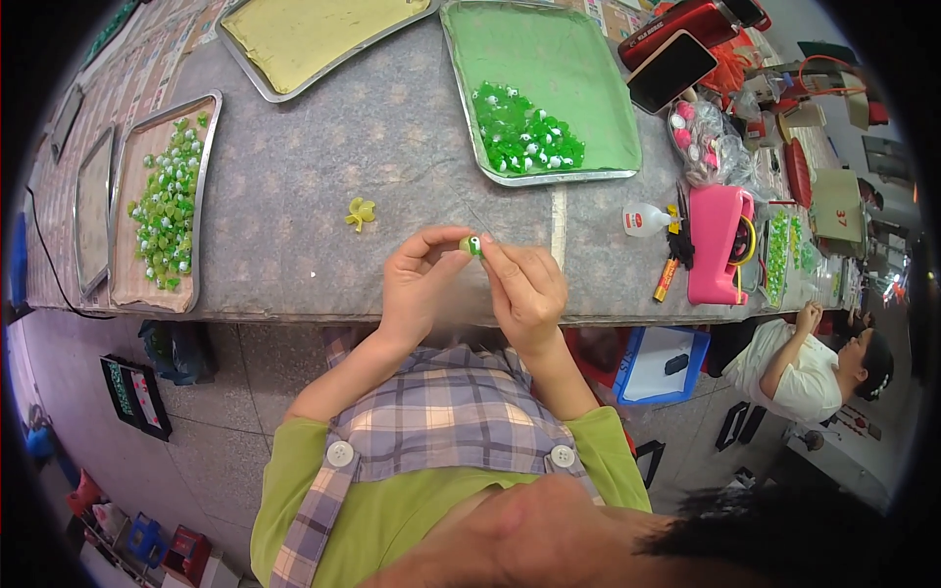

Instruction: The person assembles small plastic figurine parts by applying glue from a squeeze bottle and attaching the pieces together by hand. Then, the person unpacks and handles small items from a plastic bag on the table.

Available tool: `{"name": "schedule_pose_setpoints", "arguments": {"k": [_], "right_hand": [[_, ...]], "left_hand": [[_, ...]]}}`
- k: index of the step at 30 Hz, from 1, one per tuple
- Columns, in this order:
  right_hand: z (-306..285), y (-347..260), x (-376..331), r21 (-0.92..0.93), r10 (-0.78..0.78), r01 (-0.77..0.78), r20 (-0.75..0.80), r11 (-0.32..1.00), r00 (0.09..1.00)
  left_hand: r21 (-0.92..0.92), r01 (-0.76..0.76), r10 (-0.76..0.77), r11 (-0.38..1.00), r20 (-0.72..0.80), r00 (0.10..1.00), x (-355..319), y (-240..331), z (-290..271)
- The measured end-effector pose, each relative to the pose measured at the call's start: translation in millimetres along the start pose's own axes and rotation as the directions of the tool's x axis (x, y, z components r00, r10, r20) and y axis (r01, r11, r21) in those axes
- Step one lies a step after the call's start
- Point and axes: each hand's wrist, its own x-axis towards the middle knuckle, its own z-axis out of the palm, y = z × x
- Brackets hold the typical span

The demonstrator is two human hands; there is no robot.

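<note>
A small green bead-like piece with a white spot is pinched between both hands, just above the near edge of the grey desk. The left hand closes thumb and forefinger on its left side; the right hand closes its fingertips on its right side. Just left of the piece, a yellow-green flower-shaped bit lies on the desk. Beyond the piece sits a metal tray with a green liner, holding a heap of green pieces. Far left of the piece, another tray holds paler green pieces. To the right of the piece lie a small white glue bottle and a pink tool.
</note>
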Motion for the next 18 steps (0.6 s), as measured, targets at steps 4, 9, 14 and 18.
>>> {"name": "schedule_pose_setpoints", "arguments": {"k": [4, 9, 14, 18], "right_hand": [[-2, -5, 4, 0.010, -0.008, 0.008, -0.004, 1.000, 1.000], [-6, -8, 6, 0.024, -0.008, 0.008, -0.027, 1.000, 1.000], [4, -5, 1, 0.050, -0.036, 0.039, -0.058, 0.998, 0.998], [-5, -10, 3, 0.017, -0.040, 0.042, -0.103, 0.999, 0.994]], "left_hand": [[0.097, -0.130, 0.125, 0.987, 0.049, 0.991, -2, 2, 1], [0.248, -0.188, 0.172, 0.950, 0.087, 0.981, -2, 8, 4], [0.033, 0.016, -0.016, 0.999, -0.001, 1.000, -5, 12, 8], [-0.042, 0.054, -0.051, 0.998, 0.067, 0.996, -1, 14, 15]]}}
